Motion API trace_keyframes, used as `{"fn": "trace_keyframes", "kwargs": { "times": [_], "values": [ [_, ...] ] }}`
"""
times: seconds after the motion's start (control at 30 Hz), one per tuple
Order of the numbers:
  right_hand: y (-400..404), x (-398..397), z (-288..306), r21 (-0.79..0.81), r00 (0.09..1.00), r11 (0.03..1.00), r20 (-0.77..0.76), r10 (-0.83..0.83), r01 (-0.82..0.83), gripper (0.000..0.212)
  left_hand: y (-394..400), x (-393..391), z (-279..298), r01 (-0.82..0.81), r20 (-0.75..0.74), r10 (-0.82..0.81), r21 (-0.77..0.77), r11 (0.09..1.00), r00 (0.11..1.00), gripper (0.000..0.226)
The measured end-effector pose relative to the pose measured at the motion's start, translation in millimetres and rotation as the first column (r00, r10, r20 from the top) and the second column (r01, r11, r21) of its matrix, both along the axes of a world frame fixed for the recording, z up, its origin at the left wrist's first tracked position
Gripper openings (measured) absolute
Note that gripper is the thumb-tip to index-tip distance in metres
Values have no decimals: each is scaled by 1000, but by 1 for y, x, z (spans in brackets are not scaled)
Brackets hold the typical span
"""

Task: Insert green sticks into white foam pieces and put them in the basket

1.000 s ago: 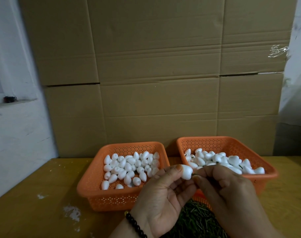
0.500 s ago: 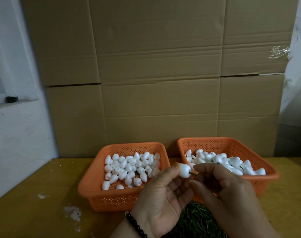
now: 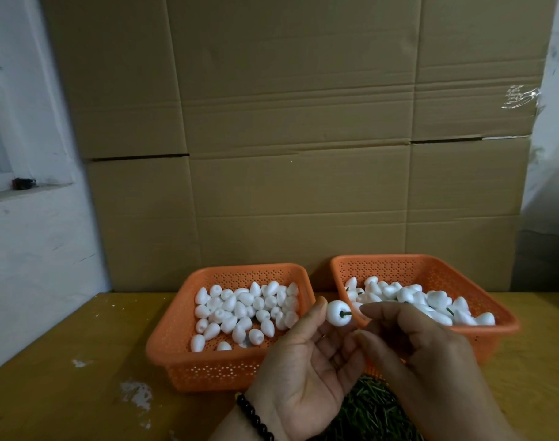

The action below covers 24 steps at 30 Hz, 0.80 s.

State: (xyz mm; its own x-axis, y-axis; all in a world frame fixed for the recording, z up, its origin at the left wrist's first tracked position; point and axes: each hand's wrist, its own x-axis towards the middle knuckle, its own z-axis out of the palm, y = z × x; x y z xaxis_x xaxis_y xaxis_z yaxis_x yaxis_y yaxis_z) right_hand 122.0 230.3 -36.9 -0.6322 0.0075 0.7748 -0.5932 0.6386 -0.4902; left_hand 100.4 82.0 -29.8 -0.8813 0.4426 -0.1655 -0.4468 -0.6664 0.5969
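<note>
My left hand [image 3: 300, 370] pinches a white foam piece [image 3: 336, 316] between thumb and fingertips, and a short green stick [image 3: 346, 314] juts from its right side. My right hand [image 3: 431, 361] hovers just right of the stick with forefinger and thumb slightly apart, holding nothing I can see. Behind it, the right orange basket [image 3: 507, 324] holds foam pieces, some with green sticks in them. The left orange basket [image 3: 173, 319] holds several plain foam pieces [image 3: 246, 308]. A pile of loose green sticks [image 3: 370, 409] lies on the table under my hands.
The two baskets stand side by side on a yellow wooden table [image 3: 65, 361] marked with white paint spots. A wall of cardboard boxes [image 3: 287, 154] rises right behind them. A white wall with a ledge is on the left.
The stick now sits in the foam piece. My right fingers have come off it and drawn slightly right, while my left hand tipped the piece so its stick end shows.
</note>
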Motion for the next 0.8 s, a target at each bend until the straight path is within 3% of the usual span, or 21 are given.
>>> {"fn": "trace_keyframes", "kwargs": {
  "times": [0.33,0.47,0.67,0.8],
  "values": [
    [2,-1,-1,9,1000,1000,6,16,-16,47,0,-3,-1,19,37,-20,26,999,999,38],
    [-1,-1,1,-36,997,998,47,54,-53,30,0,-4,-1,9,29,-10,44,999,1000,27],
    [0,-6,-4,-32,992,998,115,53,-49,47,1,-5,-3,-30,-33,32,37,999,999,18],
    [1,-10,-7,-187,955,973,234,180,-138,39,2,-5,-4,-67,-109,67,1,998,992,45]
  ]
}}
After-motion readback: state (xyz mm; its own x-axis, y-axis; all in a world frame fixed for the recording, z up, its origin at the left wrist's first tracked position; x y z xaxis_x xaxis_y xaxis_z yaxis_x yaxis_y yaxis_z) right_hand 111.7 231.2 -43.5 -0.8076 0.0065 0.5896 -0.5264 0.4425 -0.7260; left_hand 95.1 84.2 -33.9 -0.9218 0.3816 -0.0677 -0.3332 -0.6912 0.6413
